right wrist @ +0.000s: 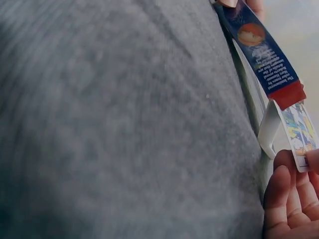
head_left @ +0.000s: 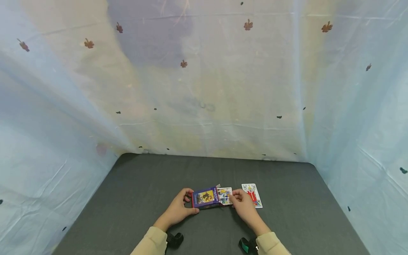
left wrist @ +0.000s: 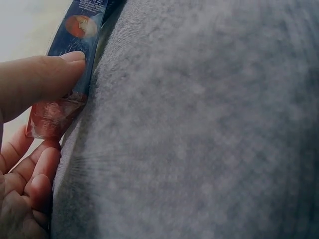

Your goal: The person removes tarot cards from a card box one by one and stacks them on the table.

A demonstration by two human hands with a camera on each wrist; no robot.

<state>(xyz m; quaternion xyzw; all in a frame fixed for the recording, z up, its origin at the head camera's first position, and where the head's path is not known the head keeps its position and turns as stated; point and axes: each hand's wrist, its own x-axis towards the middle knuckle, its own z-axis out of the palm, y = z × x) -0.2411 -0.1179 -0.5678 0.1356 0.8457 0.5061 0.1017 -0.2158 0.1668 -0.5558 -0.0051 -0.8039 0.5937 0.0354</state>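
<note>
A blue and red card box [head_left: 204, 197] with a yellow picture on its face lies near the middle of the table's front part. My left hand [head_left: 179, 209] grips its left end, the thumb on the near narrow side, as the left wrist view also shows. From the box's right end sticks out a colourful card [head_left: 224, 196]; its other end is hidden inside. Between thumb and fingers my right hand [head_left: 246, 209] pinches the card's outer end. Beside that hand a second card [head_left: 250, 187] with a red figure lies face up, partly covered by the hand.
The table [head_left: 287, 198] has a dark grey cloth top. Pale patterned curtains [head_left: 210, 88] hang behind it and along both sides. A white flap [right wrist: 269, 129] hangs at the box's end in the right wrist view. Dark straps [head_left: 174, 241] sit at both wrists.
</note>
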